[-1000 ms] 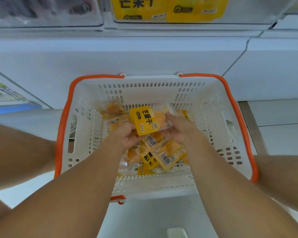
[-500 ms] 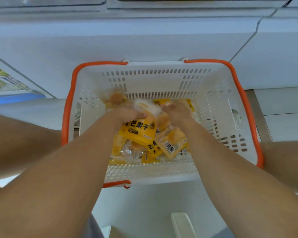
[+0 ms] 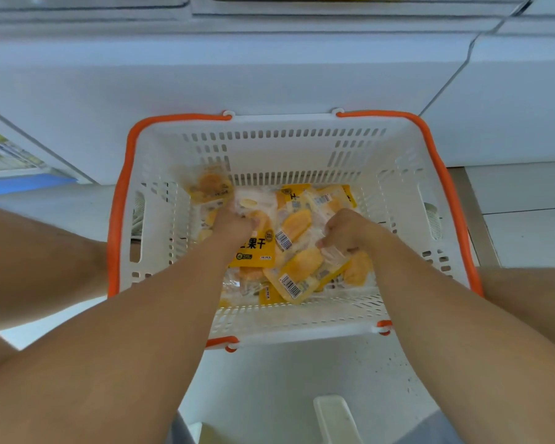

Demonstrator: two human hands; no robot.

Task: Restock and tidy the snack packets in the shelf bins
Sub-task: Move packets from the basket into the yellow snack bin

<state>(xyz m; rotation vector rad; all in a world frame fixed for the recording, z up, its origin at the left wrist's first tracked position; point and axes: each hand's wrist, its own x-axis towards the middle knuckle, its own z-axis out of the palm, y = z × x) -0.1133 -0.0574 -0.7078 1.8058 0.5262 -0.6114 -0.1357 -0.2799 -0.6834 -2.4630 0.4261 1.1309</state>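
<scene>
Head view: glossy yellow, clear-windowed snack packets (image 3: 289,257) heaped in white basket (image 3: 289,149).

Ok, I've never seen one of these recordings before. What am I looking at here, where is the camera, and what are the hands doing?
There is no machine here: a person wears a wide-angle camera on the head, looking forward and down, so the two bare forearms reach away from you. Below them a white basket with orange handles sits in front of white shelving. In it lies a loose pile of yellow snack packets, some showing barcodes. The left hand is curled over a yellow packet with black lettering, apparently gripping it. The right hand pinches the clear edge of another packet lying in the pile. Both hands are down inside the basket, so packets are being gathered, none shelved yet.
</scene>
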